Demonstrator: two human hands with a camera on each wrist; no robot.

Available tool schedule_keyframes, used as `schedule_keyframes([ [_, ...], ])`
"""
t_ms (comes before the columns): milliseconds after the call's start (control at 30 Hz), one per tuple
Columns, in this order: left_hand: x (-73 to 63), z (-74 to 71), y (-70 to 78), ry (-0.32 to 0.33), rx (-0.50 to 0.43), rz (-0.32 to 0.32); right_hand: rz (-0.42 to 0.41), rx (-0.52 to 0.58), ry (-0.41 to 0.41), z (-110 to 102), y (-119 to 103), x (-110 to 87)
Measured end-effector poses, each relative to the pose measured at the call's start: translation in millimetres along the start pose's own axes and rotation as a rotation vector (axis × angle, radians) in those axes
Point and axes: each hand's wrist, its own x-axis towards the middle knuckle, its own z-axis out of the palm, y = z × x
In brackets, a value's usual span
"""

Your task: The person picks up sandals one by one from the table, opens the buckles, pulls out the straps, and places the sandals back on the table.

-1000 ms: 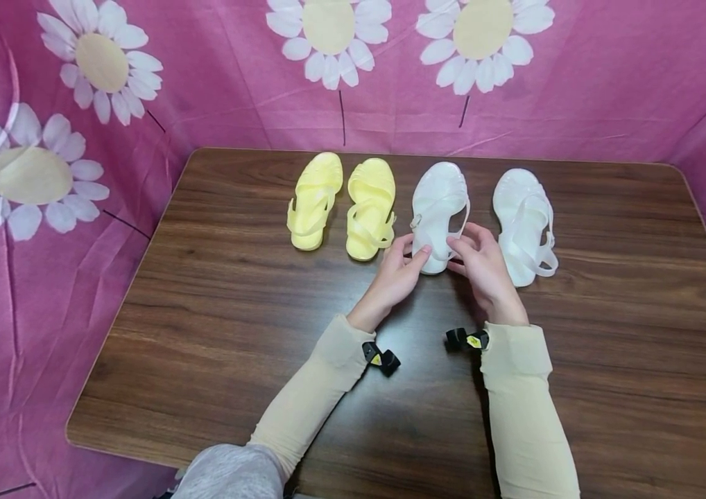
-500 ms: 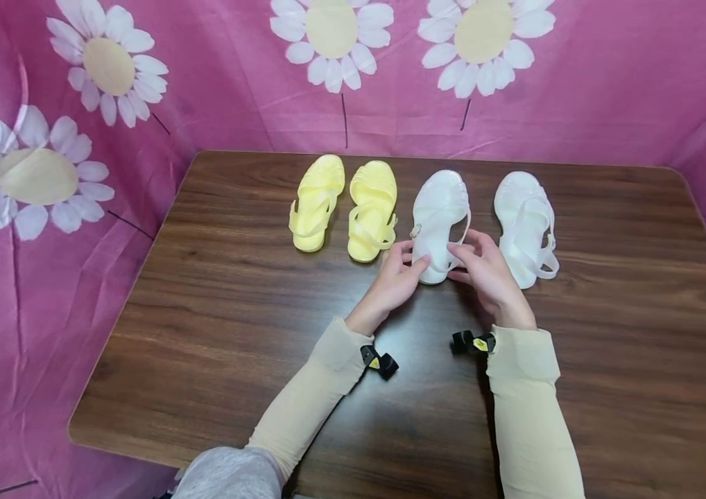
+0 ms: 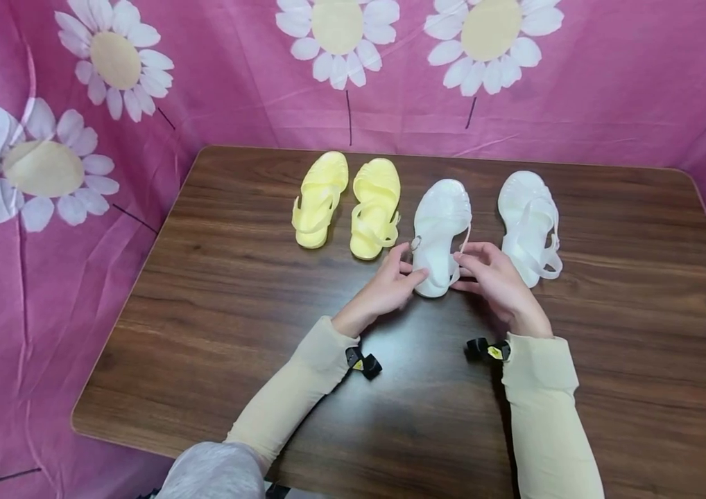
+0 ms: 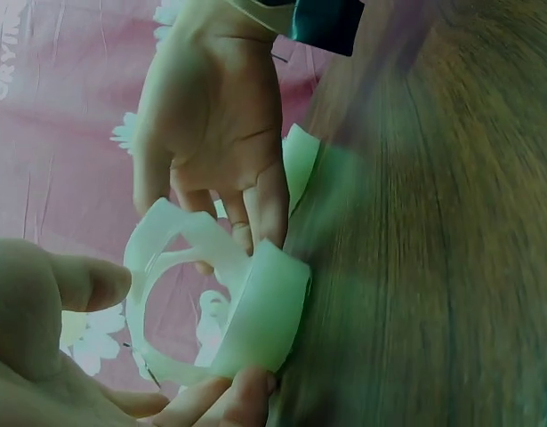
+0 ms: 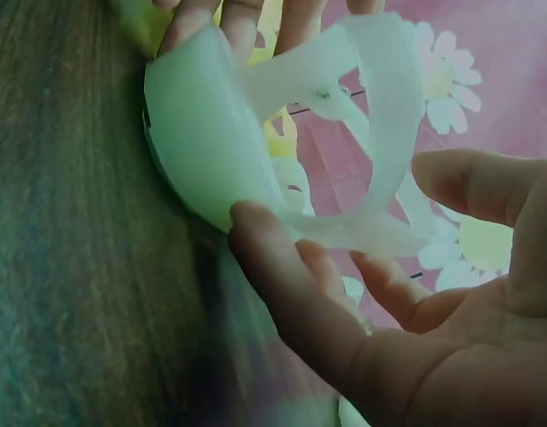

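A white jelly sandal lies on the table in the head view, toe away from me and heel towards me. My left hand touches the left side of its heel. In the left wrist view, its fingertips rest against the sole's edge and its thumb stands apart from the strap. From the other side, my right hand touches the heel. The right wrist view shows a straight finger against the sole, with the thumb off the strap. The second white sandal stands right of that hand.
Two yellow sandals stand side by side to the left, toes towards the back. The brown wooden table ends at a pink curtain printed with large white daisies, which also hangs along both sides.
The white sandal between my hands has slid towards me over the table. Both hands came back with it, and the wrists have spread a little. The other sandals stay where they were.
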Motion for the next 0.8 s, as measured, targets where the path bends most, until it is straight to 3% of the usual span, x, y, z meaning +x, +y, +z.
schedule_keyframes([
  [300, -4.9, -10.8, -6.0, -0.079, -0.071, 0.008, 0.004, -0.023, -0.042, -4, 3, -2.8],
  [800, -8.5, -20.5, -16.9, -0.078, -0.065, -0.016, -0.021, -0.080, -0.119, -5, 7, -8.2],
])
